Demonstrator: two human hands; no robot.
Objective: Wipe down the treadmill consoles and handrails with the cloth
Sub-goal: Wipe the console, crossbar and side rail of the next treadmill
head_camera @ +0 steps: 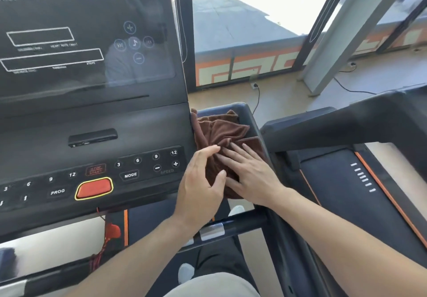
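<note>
A crumpled brown cloth (pixel 221 132) lies in the tray at the right end of the black treadmill console (pixel 92 135). My right hand (pixel 251 176) lies flat on the cloth with straight fingers, pressing it down. Beside it, my left hand (pixel 201 181) touches the cloth's left edge, its fingers loosely bent and the thumb stretched toward the right hand. The console carries a dark screen, number keys, MODE and PROG buttons and an orange stop button (pixel 93 188). A black handrail (pixel 231 227) with a silver sensor plate runs under my wrists.
A second treadmill (pixel 360 176) with an orange-edged belt stands close on the right, its black arm (pixel 346 123) reaching toward the tray. A red safety cord (pixel 108 232) hangs below the console. Power cables and a grey pillar (pixel 335 49) stand by the window ahead.
</note>
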